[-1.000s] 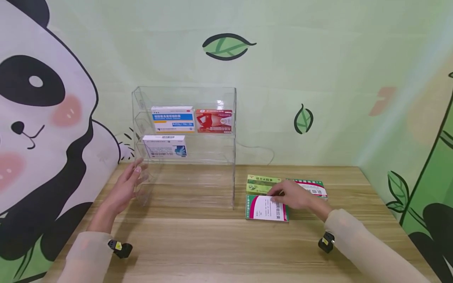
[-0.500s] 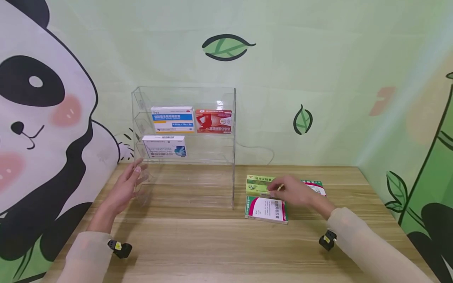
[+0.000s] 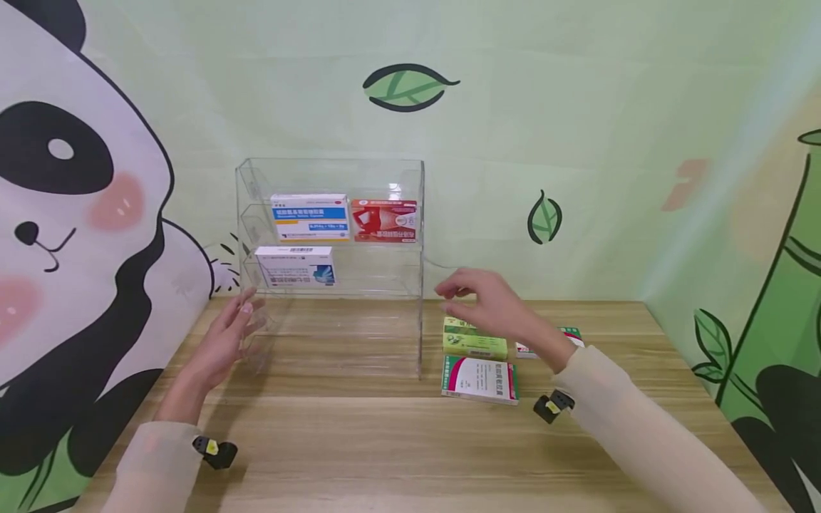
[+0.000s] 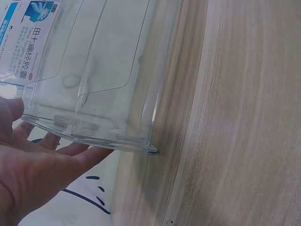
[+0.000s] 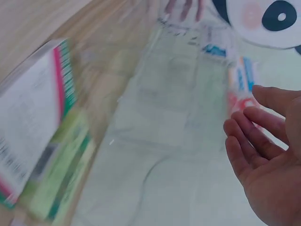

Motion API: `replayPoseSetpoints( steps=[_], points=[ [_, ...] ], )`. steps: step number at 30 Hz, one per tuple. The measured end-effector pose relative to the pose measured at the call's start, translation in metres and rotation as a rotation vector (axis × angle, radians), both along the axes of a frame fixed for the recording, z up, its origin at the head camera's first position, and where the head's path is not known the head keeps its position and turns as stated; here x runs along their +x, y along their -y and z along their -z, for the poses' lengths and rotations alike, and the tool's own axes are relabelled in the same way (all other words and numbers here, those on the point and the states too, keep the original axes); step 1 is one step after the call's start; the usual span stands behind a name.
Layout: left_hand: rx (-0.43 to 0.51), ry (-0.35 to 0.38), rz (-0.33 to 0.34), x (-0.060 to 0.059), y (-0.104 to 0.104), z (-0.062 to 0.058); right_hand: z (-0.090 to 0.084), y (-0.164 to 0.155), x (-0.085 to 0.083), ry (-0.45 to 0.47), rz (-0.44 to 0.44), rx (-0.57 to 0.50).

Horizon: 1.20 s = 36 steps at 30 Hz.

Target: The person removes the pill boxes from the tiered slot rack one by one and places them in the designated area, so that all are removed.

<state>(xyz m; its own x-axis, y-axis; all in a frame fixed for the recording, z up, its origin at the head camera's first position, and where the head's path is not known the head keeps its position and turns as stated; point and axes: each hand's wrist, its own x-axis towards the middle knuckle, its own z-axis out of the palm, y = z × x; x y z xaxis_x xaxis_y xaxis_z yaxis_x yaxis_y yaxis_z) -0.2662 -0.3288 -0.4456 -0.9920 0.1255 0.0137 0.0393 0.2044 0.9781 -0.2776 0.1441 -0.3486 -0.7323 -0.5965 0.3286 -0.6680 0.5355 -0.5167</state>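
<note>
Right hand (image 3: pixel 490 303) lifted off the boxes, empty, fingers loosely open.
It was resting on the green box (image 3: pixel 473 339) a moment ago; that box lies on the wooden table (image 3: pixel 385 442) beside the clear rack (image 3: pixel 330 263), which is steadied by the flat, open left hand (image 3: pixel 224 342). Panda mural behind.

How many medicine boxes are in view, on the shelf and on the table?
6. Shelf: blue-white box and red box on the upper tier, white box below. Table: green box, pink-edged box, and one box partly hidden behind the right arm.
</note>
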Motion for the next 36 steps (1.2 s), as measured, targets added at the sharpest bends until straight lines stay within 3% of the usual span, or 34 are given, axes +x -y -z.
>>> replayPoseSetpoints(
  steps=[7, 18, 28, 36],
  points=[
    [0.021, 0.002, 0.014, 0.000, 0.000, -0.001, -0.020, 0.061, -0.008, -0.010, 0.010, -0.053],
    [-0.002, 0.004, 0.000, 0.002, -0.001, 0.001, -0.026, 0.142, -0.028, -0.051, 0.040, -0.040],
    [0.025, 0.003, 0.009, 0.000, 0.000, -0.002, -0.027, 0.175, -0.045, -0.037, 0.052, 0.014],
    [0.010, 0.023, 0.005, -0.001, 0.002, -0.003, -0.025, 0.191, -0.044, -0.002, 0.063, 0.071]
  ],
)
